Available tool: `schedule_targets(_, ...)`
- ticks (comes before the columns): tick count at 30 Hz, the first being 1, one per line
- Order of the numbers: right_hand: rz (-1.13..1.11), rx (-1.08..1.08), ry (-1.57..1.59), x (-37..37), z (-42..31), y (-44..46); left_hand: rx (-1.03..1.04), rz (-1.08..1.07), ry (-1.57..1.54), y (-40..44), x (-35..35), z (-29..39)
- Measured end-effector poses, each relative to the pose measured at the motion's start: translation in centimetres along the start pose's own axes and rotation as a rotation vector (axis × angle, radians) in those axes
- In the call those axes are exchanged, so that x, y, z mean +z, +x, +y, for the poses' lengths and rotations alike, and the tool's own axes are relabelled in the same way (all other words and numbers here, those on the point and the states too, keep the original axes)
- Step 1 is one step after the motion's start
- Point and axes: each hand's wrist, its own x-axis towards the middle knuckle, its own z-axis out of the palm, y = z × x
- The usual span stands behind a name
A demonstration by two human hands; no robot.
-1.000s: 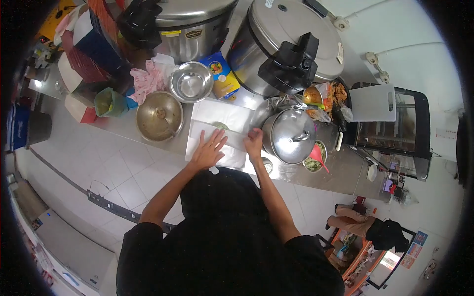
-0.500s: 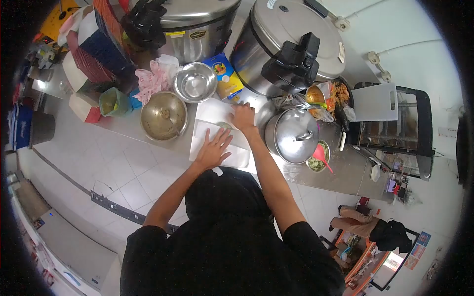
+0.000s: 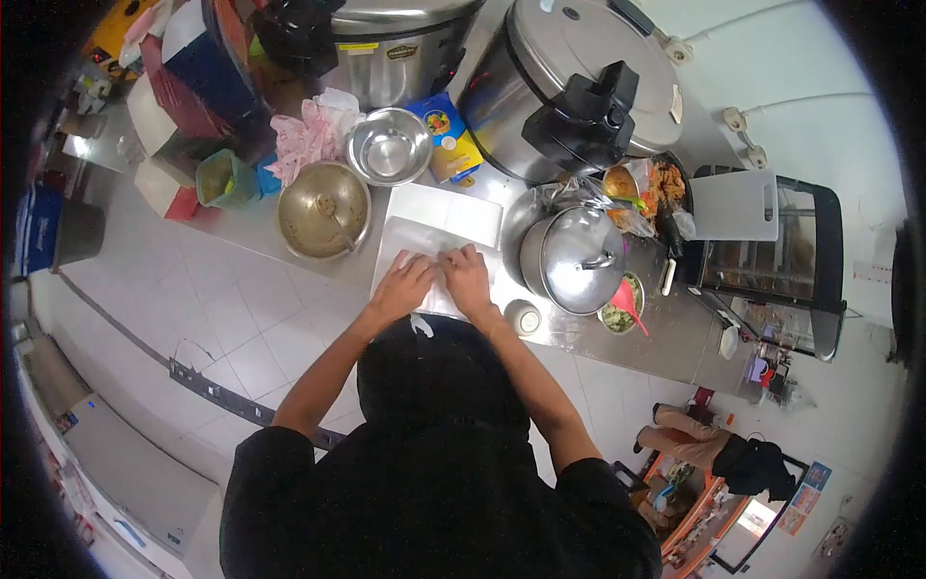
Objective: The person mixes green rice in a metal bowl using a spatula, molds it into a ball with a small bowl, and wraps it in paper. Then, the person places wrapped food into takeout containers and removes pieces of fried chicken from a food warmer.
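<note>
White paper (image 3: 449, 214) lies on the steel counter straight in front of me, its near part forming a separate layer or fold. My left hand (image 3: 405, 284) rests on the near part with its fingers curled down onto the paper. Close beside it, my right hand (image 3: 467, 280) also has bent fingers gripping the paper. Whatever is under the fingers is hidden. To the right of my right wrist stands a small metal cup (image 3: 524, 318). A lidded metal pot (image 3: 573, 261) is farther right.
Left of the paper are a used metal bowl with a spoon (image 3: 323, 210), a clean metal bowl (image 3: 389, 147) and pink plastic (image 3: 307, 140). A blue-yellow box (image 3: 446, 138) and large cookers (image 3: 559, 87) stand behind. A bowl with a red spoon (image 3: 622, 304) sits right; another person (image 3: 719, 449) is beyond.
My right hand has come back toward me from the paper's far right. My left hand has gone from lying flat to curled fingers. The small metal cup now shows beside my right wrist.
</note>
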Motion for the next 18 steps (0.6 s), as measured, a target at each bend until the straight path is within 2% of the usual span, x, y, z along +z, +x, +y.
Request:
schedule_targets(1, -0.025, -0.004, -0.045, 0.4, 0.1, -0.2, 0.013, -0.002, 0.000, -0.1, 0.1, -0.1)
schedule_targets(3, -0.055, 0.003, -0.089, 0.7, 0.0, -1.2, 0.043, 0.201, 0.128, -0.8, 0.5, 0.2)
schedule_targets(7, 0.001, -0.013, -0.251, 1.6, -0.4, -2.4, 0.047, 0.157, 0.299, 0.8, -1.6, 0.6)
schedule_targets(9, 0.015, 0.002, -0.286, 1.9, -0.3, -3.7, -0.065, 0.161, -0.053, 0.1, -0.2, -0.3)
schedule_targets(11, 0.092, 0.171, -0.050, 2.5, 0.2, -5.0, -0.111, 0.158, -0.066, -0.3, 0.3, -1.6)
schedule_targets(14, 0.071, 0.139, -0.056, 3.2, 2.7, -4.9, -0.234, 0.167, -0.116, 1.7, -0.1, -2.2)
schedule_targets(16, 0.078, 0.187, -0.069, 2.4, 2.8, -2.5, -0.432, -0.051, -0.062, 5.0, -2.9, -2.0)
schedule_targets(17, 0.116, 0.276, -0.098, 0.8, 1.7, -0.7, -0.434, -0.053, -0.067, 6.0, -2.8, -2.3)
schedule_targets(18, 0.158, 0.361, -0.127, 0.0, 1.5, 0.9, -0.292, 0.156, 0.002, 7.1, -2.7, -2.8)
